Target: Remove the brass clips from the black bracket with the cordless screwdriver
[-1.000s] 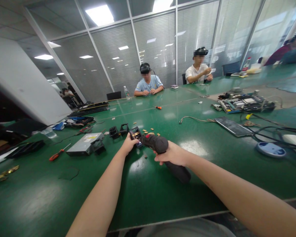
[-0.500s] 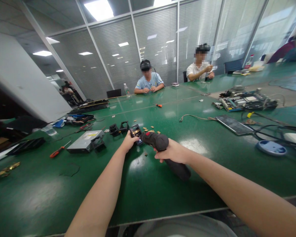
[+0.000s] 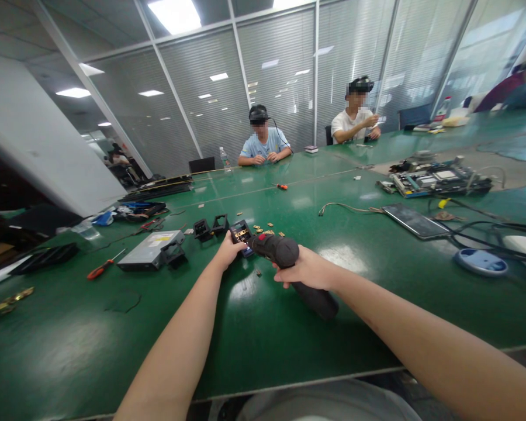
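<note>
Right hand [image 3: 305,271]: fingers curled round a black, red-marked power driver [image 3: 286,253], nose at the case's [image 3: 240,225] right side | left hand [image 3: 229,251]: thumb and fingers pinching its near-left edge | case: black, open, brass-coloured pieces within, at the table [image 3: 289,351] surface | brass-coloured plates [image 3: 281,234]: scattered rightward | orange-handled screwdriver [image 3: 282,187]: well beyond it

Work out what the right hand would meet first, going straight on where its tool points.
Likely the dark part in the left hand, beyond the power tool, though depth is unclear.
</note>
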Demonstrator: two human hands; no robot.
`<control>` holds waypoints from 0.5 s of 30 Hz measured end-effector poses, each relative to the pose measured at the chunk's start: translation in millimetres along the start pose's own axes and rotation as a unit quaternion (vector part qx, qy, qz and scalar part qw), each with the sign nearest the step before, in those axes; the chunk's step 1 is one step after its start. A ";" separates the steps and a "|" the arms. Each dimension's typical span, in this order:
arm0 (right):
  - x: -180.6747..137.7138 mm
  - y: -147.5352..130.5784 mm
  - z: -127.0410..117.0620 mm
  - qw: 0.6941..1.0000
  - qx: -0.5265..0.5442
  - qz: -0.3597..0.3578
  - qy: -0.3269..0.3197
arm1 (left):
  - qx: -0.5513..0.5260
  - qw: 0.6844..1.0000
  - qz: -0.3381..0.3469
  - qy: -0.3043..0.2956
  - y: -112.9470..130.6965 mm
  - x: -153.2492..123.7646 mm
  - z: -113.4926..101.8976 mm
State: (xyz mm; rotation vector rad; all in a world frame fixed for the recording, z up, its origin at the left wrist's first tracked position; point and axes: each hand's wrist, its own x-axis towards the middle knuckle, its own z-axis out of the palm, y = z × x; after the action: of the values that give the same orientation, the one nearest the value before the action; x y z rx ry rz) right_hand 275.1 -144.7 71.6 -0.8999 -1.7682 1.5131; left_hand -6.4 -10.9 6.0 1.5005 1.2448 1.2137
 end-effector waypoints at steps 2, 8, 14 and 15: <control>0.0 -0.2 -0.1 1.000 -0.001 0.001 -0.001 | -0.004 1.000 0.002 0.002 0.0 -0.1 0.5; -0.2 -0.1 0.3 1.000 -0.006 -0.002 -0.003 | -0.009 1.000 0.005 -0.001 -1.7 0.4 -0.1; 0.4 0.7 -0.1 1.000 -0.009 -0.006 -0.001 | -0.011 1.000 0.002 0.004 -2.3 1.4 -0.9; 0.6 1.0 -0.2 1.000 -0.010 -0.006 -0.001 | -0.011 1.000 0.002 0.003 -2.3 1.4 -0.8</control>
State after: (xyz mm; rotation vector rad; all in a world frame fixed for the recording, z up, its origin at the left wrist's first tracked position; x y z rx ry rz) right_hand 275.1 -144.0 70.7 -0.8968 -1.7893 1.4910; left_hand -7.6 -9.0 4.1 1.4848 1.2294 1.2310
